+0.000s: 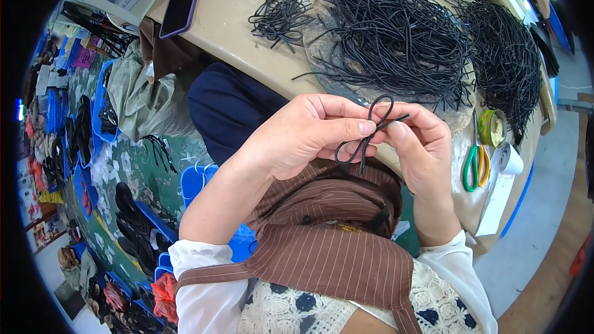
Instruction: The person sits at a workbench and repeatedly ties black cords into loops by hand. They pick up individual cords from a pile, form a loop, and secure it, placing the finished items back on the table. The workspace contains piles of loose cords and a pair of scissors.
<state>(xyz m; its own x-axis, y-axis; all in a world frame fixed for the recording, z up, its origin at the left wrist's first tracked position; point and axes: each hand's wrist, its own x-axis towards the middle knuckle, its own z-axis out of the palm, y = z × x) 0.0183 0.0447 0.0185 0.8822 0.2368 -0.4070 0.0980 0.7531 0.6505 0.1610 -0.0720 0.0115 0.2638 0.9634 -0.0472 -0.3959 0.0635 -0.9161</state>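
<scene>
Above my lap, both hands pinch a thin black cord bow (364, 141) with two loops and short loose ends. My left hand (309, 130) grips it between thumb and index finger on the left side. On the other side, my right hand (421, 139) pinches it close to the knot, which the fingertips partly hide. Beyond my hands, a large heap of loose black cords (396, 31) lies on a round worn board (318, 40). To its left sits a small pile of black cord bows (281, 15).
Green- and orange-handled scissors (475, 167), a green round tin (492, 127) and a white roll (510, 159) lie at the table's right. More cords (504, 55) hang there. A phone (182, 6) rests near the table's left edge. Blue bins (102, 102) stand on the floor.
</scene>
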